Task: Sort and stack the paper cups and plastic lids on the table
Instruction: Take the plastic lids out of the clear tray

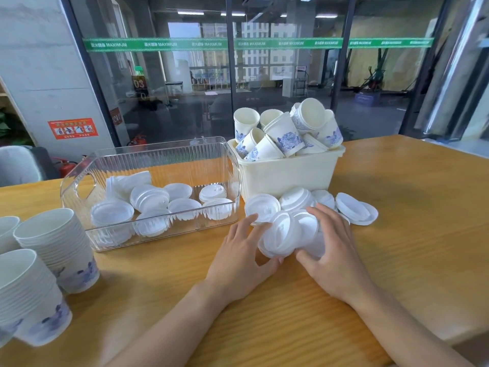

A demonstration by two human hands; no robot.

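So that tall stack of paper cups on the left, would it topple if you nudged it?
Probably. The stack of paper cups already leans, and it is tall above a narrow base, so a push near the rim could tip it. Thin paper suggests it is light and slides easily on the table.

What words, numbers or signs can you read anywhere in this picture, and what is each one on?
"MAXIMUM", repeated in white, with characters beside it too blurred to read: on the green strip across the glass wall.
"03": on the dark sign behind the glass.
Red-orange safety notice on the grey pillar: pictograms only, text too small to read.
Blue-patterned white paper cups in the cream plastic bin: no readable text.
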